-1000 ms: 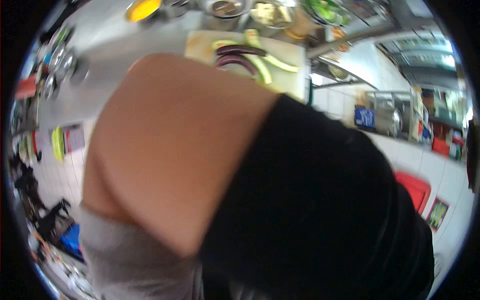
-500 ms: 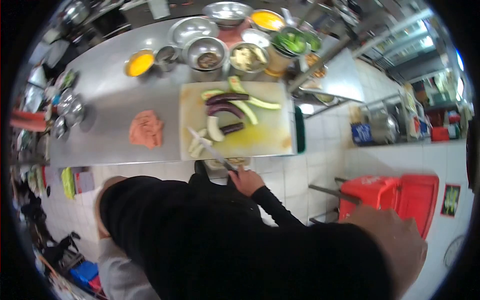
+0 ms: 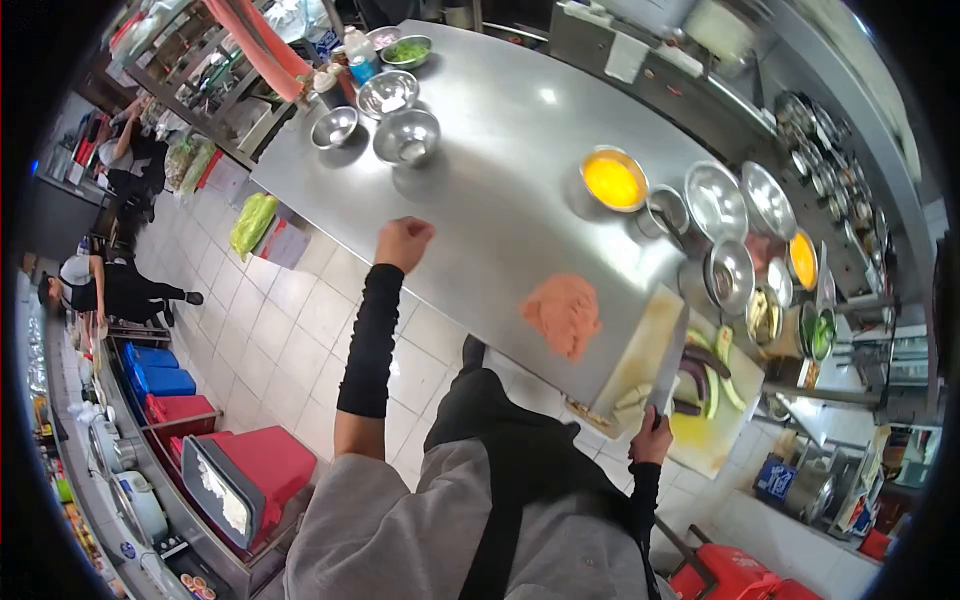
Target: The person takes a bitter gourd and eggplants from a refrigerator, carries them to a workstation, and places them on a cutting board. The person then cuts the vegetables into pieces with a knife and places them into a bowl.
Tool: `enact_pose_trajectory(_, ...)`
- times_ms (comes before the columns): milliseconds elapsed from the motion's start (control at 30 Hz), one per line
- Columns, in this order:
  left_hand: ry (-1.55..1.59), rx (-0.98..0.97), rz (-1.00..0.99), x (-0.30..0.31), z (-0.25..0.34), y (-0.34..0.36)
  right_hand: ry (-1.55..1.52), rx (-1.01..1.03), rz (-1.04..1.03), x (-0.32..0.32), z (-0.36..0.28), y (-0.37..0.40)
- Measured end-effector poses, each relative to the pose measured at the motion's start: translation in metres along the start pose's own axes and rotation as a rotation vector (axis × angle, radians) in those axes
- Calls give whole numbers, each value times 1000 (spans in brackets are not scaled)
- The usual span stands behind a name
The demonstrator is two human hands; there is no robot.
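My right hand (image 3: 652, 438) grips a kitchen knife (image 3: 673, 352) by its dark handle, the blade pointing up and away over the cutting board (image 3: 648, 325). Dark purple eggplants (image 3: 708, 359) and long pale pieces with green edges (image 3: 738, 392) lie on the board, along with short whitish pieces (image 3: 630, 402) close to the knife. Above the table's near edge, my left hand (image 3: 404, 245) has its fingers curled in; nothing shows in them. Between the hands, a crumpled pink cloth-like lump (image 3: 563, 315) rests on the steel table (image 3: 480, 220).
Steel bowls (image 3: 407, 138) stand at the table's far left. A bowl of yellow liquid (image 3: 613, 180) and several more bowls (image 3: 715, 200) line the right side. Red bins (image 3: 245, 480) are on the floor at left. Another person (image 3: 100, 285) stands at far left.
My view has turned left. My left arm, which crossed close in front of the camera, has come down and reaches over the table edge. The knife stays in my right hand.
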State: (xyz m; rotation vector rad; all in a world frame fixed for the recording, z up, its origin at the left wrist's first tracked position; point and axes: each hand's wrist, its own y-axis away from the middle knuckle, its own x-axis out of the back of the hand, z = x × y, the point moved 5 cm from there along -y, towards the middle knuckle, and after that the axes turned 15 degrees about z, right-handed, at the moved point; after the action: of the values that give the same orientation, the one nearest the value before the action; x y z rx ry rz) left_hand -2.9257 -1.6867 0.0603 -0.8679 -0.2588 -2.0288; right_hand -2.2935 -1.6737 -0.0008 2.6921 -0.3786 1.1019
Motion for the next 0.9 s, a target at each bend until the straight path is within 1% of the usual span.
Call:
enact_pose_trajectory(33,-62,-35,122,8,-31,-38,-16,-72,0,-7,-19,3)
enact_pose_trajectory(67,-89,26,222,17,-48,-74,-14,-82,4,-15,-37,2)
enact_pose_trajectory(100,-98,35,275,21,-68,-113,-15,-105,10,-23,-49,5)
enact_pose_trajectory(133,-94,46,344,14,-99,-157,-15,-140,17,-30,-59,13)
enact_pose_trajectory(167,-165,46,407,9,-118,-198,-39,-198,9,-34,-75,19)
enact_pose_trajectory(200,-219,66,391,2,-135,-239,-1,-164,12,-38,-83,24)
enact_pose_trajectory(233,-197,14,444,-11,-162,-283,32,-127,20,-42,-88,25)
enact_pose_trajectory(267,-374,-21,412,-21,-168,-318,56,-64,13,-45,-87,27)
enact_pose_trajectory(300,-546,-57,384,-32,-170,-353,75,-90,21,-48,-89,32)
enact_pose_trajectory(367,-518,15,412,-51,-189,-410,120,-140,40,-43,-102,42)
enact_pose_trajectory(400,-525,131,336,-62,-194,-433,154,-136,78,-39,-115,49)
enact_pose_trajectory(433,-499,128,361,-68,-192,-445,179,-147,93,-35,-115,53)
enact_pose_trajectory(467,-532,89,342,-70,-183,-451,206,-157,105,-30,-111,58)
enact_pose_trajectory(500,-563,91,344,-68,-176,-453,232,-166,114,-27,-111,60)
enact_pose_trajectory(533,-472,211,420,-69,-182,-454,285,-150,137,-23,-119,63)
enact_pose_trajectory(567,-438,274,424,-70,-187,-460,288,-164,152,-22,-120,63)
enact_pose_trajectory(633,-622,17,456,-72,-186,-477,292,-201,171,-18,-118,65)
enact_pose_trajectory(667,-571,51,466,-73,-184,-478,290,-205,166,-17,-120,67)
enact_pose_trajectory(733,-465,112,499,-38,-135,-470,267,-207,158,-18,-129,64)
enact_pose_trajectory(767,-437,82,548,-27,-119,-468,260,-192,165,-19,-126,61)
enact_pose_trajectory(833,-338,-23,634,-5,-93,-465,241,-165,182,-21,-119,56)
enact_pose_trajectory(867,-349,-200,677,1,-85,-467,216,-189,186,-23,-116,55)
enact_pose_trajectory(900,-431,-352,712,5,-71,-456,196,-221,188,-25,-116,55)
